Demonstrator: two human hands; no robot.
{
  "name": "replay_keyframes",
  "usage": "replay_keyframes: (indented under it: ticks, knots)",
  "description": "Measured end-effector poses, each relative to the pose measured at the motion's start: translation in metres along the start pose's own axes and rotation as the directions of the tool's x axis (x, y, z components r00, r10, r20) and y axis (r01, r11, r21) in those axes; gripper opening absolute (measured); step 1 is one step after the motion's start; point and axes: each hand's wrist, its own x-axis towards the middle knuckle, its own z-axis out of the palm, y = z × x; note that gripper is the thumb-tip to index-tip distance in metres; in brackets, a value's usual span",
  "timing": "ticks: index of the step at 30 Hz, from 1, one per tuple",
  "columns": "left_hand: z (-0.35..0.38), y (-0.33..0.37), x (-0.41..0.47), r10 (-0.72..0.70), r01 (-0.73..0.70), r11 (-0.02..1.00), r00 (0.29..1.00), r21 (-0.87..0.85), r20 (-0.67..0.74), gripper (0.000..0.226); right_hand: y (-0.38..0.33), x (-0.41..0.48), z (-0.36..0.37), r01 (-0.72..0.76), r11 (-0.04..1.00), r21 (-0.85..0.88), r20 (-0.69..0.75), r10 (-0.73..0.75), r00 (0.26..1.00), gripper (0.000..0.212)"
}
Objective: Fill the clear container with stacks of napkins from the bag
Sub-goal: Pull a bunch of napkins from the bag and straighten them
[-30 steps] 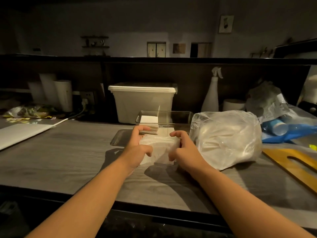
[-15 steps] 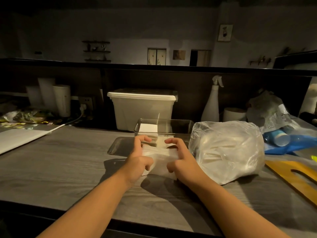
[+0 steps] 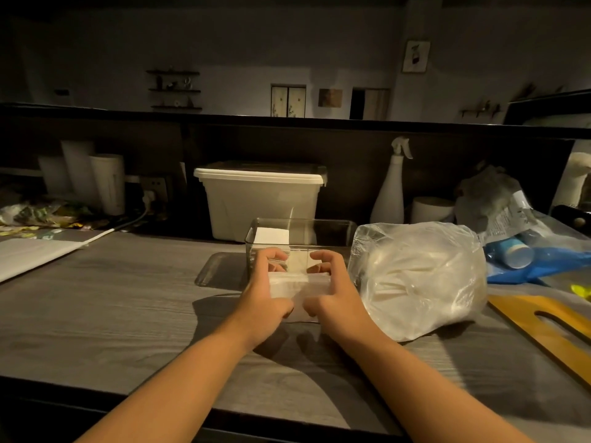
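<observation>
A stack of white napkins (image 3: 299,287) is held just in front of the clear container (image 3: 323,227), at its near wall. My left hand (image 3: 263,290) grips the stack's left side and my right hand (image 3: 332,292) grips its right side, thumbs underneath and fingers curled over the top. Inside the container, a white napkin stack (image 3: 271,235) stands at the back left. The clear plastic bag (image 3: 419,276) full of napkins lies on the counter directly right of the container.
A clear lid (image 3: 220,270) lies left of the container. Behind stand a white lidded tub (image 3: 260,199) and a white spray bottle (image 3: 391,190). A wooden board (image 3: 550,327) and blue packaging (image 3: 537,260) are at the right; white paper (image 3: 28,255) at the left.
Both hands have lifted the napkin stack off the counter and carried it forward to the container's near wall. The view has tilted slightly.
</observation>
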Motion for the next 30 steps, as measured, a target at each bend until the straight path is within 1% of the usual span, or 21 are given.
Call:
replay_keyframes:
  ticks: [2, 5, 7, 9, 11, 13, 15, 17, 20, 21, 23, 25, 27, 28, 30]
  knots:
    - [0.001, 0.002, 0.002, -0.011, 0.011, 1.0, 1.0, -0.011, 0.0, 0.072, -0.003, 0.0, -0.001, 0.011, 0.999, 0.039, 0.005, -0.011, 1.0, 0.074]
    - [0.0, -0.001, 0.002, -0.03, 0.03, 1.0, 1.0, 0.009, 0.003, 0.069, 0.001, -0.002, -0.006, -0.029, 1.0, -0.004, 0.068, 0.029, 0.997, 0.069]
    - [0.0, -0.005, 0.002, -0.007, 0.007, 1.0, 1.0, 0.028, 0.007, 0.064, 0.006, -0.003, -0.007, -0.01, 0.998, -0.067, 0.065, 0.014, 0.998, 0.069]
    - [-0.002, -0.009, 0.002, 0.047, -0.043, 0.997, 0.998, 0.072, -0.052, 0.057, 0.01, -0.001, -0.006, 0.023, 0.985, -0.171, 0.014, -0.021, 1.0, 0.068]
    - [-0.001, -0.012, 0.003, 0.062, -0.053, 0.993, 0.995, 0.1, -0.084, 0.057, 0.012, 0.0, -0.006, 0.03, 0.963, -0.269, -0.013, -0.035, 0.999, 0.063]
    - [0.0, -0.014, 0.003, 0.063, -0.06, 0.99, 0.998, 0.125, -0.021, 0.06, 0.013, 0.001, -0.006, 0.044, 0.942, -0.332, -0.017, -0.052, 0.998, 0.058]
    - [0.002, -0.016, 0.002, 0.068, -0.069, 0.986, 0.998, 0.151, 0.008, 0.061, 0.013, 0.001, -0.007, 0.051, 0.939, -0.34, -0.021, -0.062, 0.998, 0.058]
    - [0.002, -0.019, 0.004, 0.077, -0.07, 0.975, 0.997, 0.21, -0.027, 0.061, 0.013, 0.002, -0.006, 0.053, 0.942, -0.333, -0.014, -0.062, 0.998, 0.058]
    - [0.003, -0.022, 0.005, 0.048, -0.039, 0.923, 0.999, 0.384, -0.013, 0.063, 0.013, 0.002, -0.006, 0.064, 0.932, -0.356, -0.016, -0.075, 0.997, 0.051]
    - [0.003, -0.022, 0.004, 0.044, -0.031, 0.909, 0.999, 0.416, -0.021, 0.062, 0.013, 0.002, -0.006, 0.061, 0.933, -0.355, -0.035, -0.078, 0.996, 0.048]
    - [0.003, -0.022, 0.003, 0.051, -0.024, 0.914, 0.997, 0.405, -0.055, 0.063, 0.014, 0.001, -0.007, 0.041, 0.943, -0.33, -0.06, -0.064, 0.996, 0.045]
    - [0.001, -0.02, 0.001, 0.037, -0.021, 0.944, 0.998, 0.329, -0.044, 0.069, 0.013, 0.0, -0.007, 0.021, 0.963, -0.269, -0.06, -0.039, 0.997, 0.043]
    - [0.0, -0.016, 0.0, -0.005, 0.005, 0.976, 1.0, 0.22, 0.002, 0.073, 0.01, 0.0, -0.007, -0.004, 0.99, -0.144, -0.046, -0.003, 0.999, 0.044]
    - [-0.001, -0.013, 0.0, -0.031, 0.028, 0.985, 0.999, 0.169, 0.017, 0.073, 0.007, 0.001, -0.007, -0.022, 0.997, -0.079, -0.033, 0.019, 0.999, 0.045]
    - [-0.001, -0.006, 0.002, -0.066, 0.061, 0.992, 0.997, 0.109, 0.039, 0.069, 0.003, 0.002, -0.007, -0.06, 0.998, -0.008, -0.008, 0.06, 0.998, 0.048]
